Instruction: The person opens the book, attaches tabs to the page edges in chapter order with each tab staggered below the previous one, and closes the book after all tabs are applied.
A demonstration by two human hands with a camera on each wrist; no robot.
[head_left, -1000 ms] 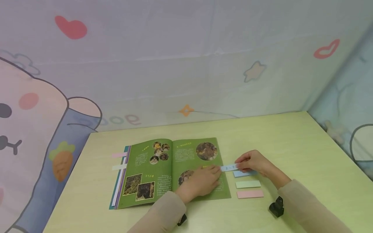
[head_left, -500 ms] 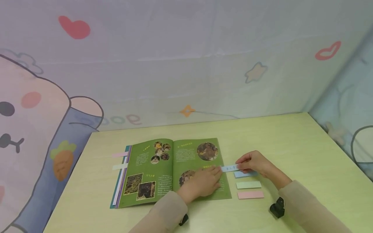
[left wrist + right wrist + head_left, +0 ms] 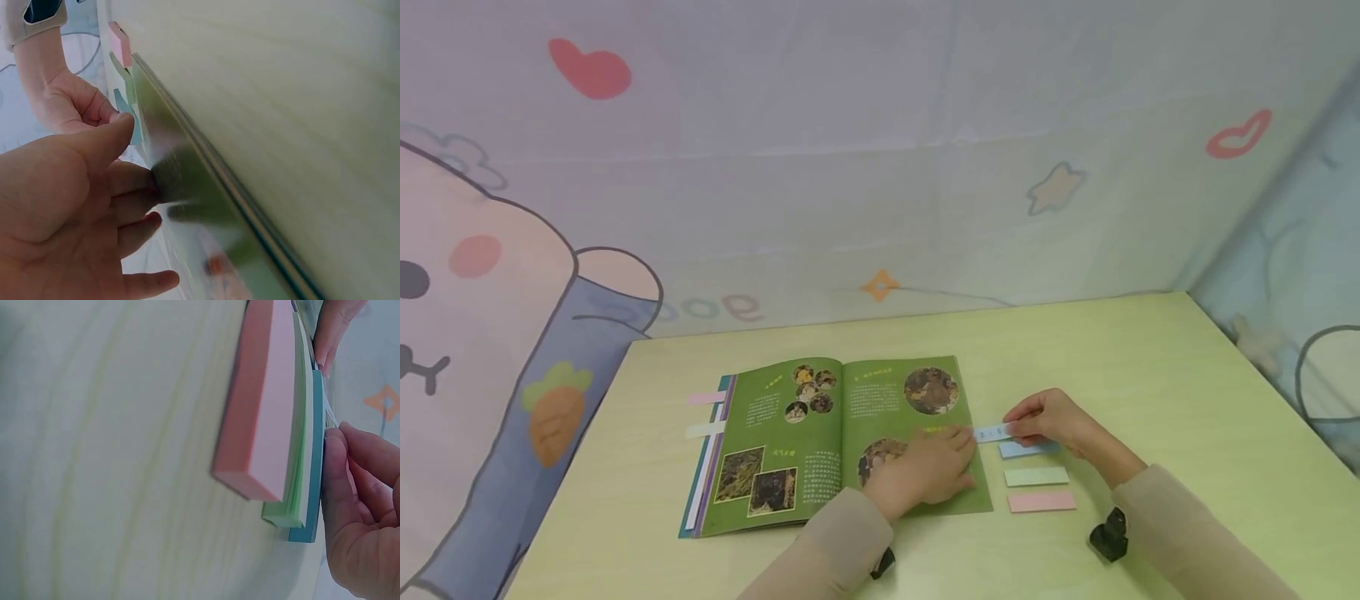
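An open green picture book [image 3: 838,442] lies on the pale green table [image 3: 1150,375]. My left hand [image 3: 928,471] rests flat on its right page, fingers straight toward the page's right edge [image 3: 181,169]. My right hand [image 3: 1048,417] pinches one end of a light blue sticky strip [image 3: 992,432], whose other end reaches the page edge by my left fingertips. Just below lie a blue pad [image 3: 1026,449] [image 3: 312,456], a green pad [image 3: 1037,476] [image 3: 300,425] and a pink pad [image 3: 1042,501] [image 3: 262,400].
A pink tab [image 3: 706,398] and a pale tab [image 3: 703,430] stick out past the book's left edge. A small black object [image 3: 1108,533] lies by my right sleeve. A cartoon-printed cloth [image 3: 880,167] walls off the back and sides.
Both hands stay in place. The left fingertips have shifted slightly right, closer to the blue strip's end.
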